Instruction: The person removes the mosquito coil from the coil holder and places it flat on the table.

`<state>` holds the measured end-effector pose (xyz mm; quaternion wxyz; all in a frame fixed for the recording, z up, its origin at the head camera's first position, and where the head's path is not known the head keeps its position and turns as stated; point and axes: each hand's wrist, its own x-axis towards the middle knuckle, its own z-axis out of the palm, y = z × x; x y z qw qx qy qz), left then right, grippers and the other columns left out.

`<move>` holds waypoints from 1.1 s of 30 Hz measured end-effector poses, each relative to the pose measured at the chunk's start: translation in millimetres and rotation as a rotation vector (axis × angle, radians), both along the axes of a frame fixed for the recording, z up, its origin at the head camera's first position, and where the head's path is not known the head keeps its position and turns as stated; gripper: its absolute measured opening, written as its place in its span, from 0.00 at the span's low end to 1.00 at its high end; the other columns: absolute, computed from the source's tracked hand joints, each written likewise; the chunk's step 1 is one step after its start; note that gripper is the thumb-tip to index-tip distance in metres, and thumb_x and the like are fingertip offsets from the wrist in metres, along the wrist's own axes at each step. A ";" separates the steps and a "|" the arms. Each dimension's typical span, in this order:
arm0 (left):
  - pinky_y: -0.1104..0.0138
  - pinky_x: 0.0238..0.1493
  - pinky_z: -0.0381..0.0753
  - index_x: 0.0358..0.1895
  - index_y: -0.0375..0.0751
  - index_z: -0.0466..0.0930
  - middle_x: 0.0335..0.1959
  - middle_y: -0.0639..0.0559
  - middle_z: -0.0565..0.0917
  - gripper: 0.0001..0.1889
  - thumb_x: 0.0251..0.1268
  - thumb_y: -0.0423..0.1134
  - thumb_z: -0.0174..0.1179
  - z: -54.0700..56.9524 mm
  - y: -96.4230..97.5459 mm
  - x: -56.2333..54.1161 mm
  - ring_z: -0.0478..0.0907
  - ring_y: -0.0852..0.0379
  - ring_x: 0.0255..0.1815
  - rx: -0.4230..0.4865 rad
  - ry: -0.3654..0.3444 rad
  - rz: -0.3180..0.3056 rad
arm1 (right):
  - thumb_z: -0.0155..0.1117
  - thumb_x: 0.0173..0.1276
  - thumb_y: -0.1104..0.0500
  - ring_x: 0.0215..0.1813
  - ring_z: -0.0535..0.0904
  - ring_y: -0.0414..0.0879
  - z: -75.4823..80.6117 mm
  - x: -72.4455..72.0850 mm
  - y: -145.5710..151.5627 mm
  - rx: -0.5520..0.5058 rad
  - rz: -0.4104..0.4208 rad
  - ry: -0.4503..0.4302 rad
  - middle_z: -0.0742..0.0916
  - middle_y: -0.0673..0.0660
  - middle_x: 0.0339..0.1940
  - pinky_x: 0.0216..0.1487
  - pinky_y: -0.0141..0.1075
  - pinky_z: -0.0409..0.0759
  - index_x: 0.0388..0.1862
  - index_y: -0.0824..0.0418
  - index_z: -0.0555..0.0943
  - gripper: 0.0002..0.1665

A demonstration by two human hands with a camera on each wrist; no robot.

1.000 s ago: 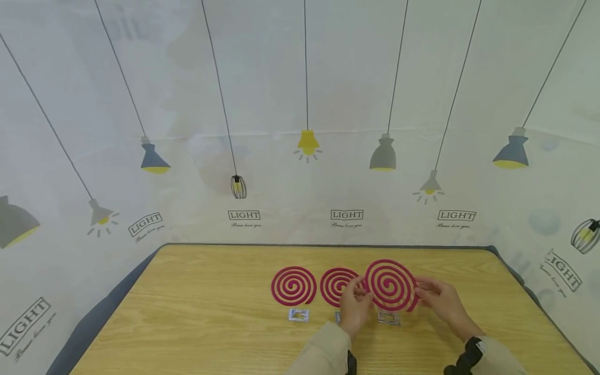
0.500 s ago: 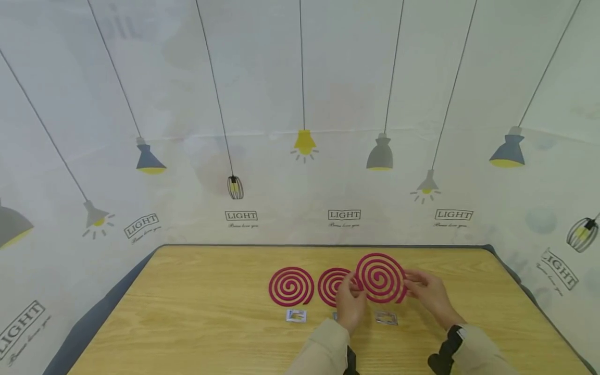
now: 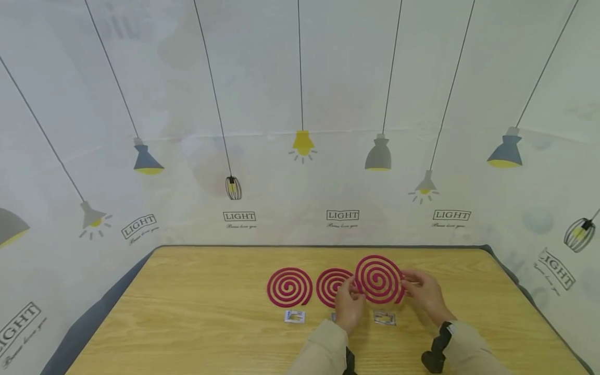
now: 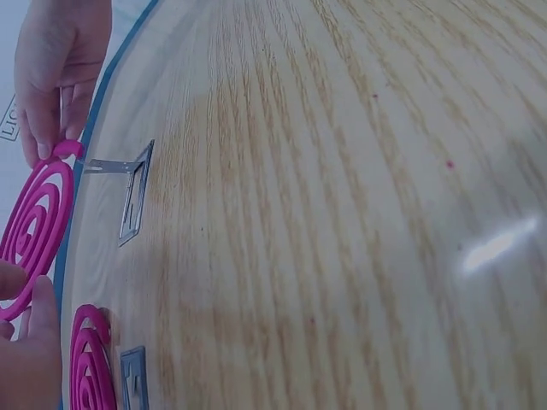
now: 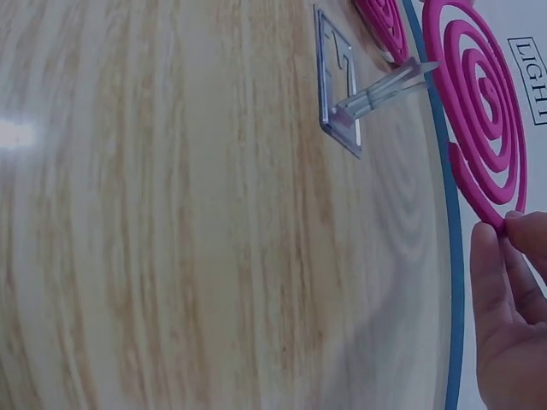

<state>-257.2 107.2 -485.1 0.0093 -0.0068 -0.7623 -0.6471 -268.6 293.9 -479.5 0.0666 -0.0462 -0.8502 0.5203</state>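
Note:
Both hands hold a pink mosquito coil (image 3: 377, 278) by its opposite edges, raised and tilted over the table. My left hand (image 3: 349, 308) pinches its left edge between thumb and fingers. The right hand (image 3: 425, 296) pinches the right edge near the coil's outer end, as the right wrist view also shows. Just below the coil lies a flat metal coil stand (image 3: 385, 319), whose prong stands up from its frame (image 5: 325, 85) in the right wrist view. Partly behind the left hand are a second coil (image 3: 328, 287) and its stand (image 3: 334, 316).
Another pink coil (image 3: 289, 287) lies flat on the left, with a metal stand (image 3: 295, 317) in front of it. The wooden table (image 3: 187, 312) ends at a wall sheet (image 3: 281, 182) printed with lamps.
The hands have brought the coil slightly left, raising it and then lowering it a little. The head view has also shifted slightly. Both hands keep their grip.

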 end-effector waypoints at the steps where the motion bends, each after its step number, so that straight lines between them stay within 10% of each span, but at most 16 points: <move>1: 0.72 0.24 0.73 0.56 0.33 0.68 0.35 0.49 0.73 0.25 0.51 0.22 0.54 -0.1 0.2 0.0 0.71 0.62 0.31 0.003 -0.003 -0.003 | 0.52 0.64 0.66 0.39 0.79 0.53 -0.9 -0.2 0.7 0.006 0.002 -0.001 0.78 0.71 0.44 0.35 0.35 0.80 0.52 0.75 0.70 0.19; 33: 0.67 0.41 0.78 0.56 0.26 0.66 0.48 0.38 0.73 0.25 0.51 0.26 0.55 -11.0 7.5 2.3 0.75 0.48 0.45 0.018 -0.020 -0.118 | 0.52 0.64 0.68 0.43 0.77 0.54 -13.6 -1.6 6.0 0.046 -0.070 -0.073 0.79 0.69 0.44 0.36 0.33 0.79 0.50 0.73 0.72 0.16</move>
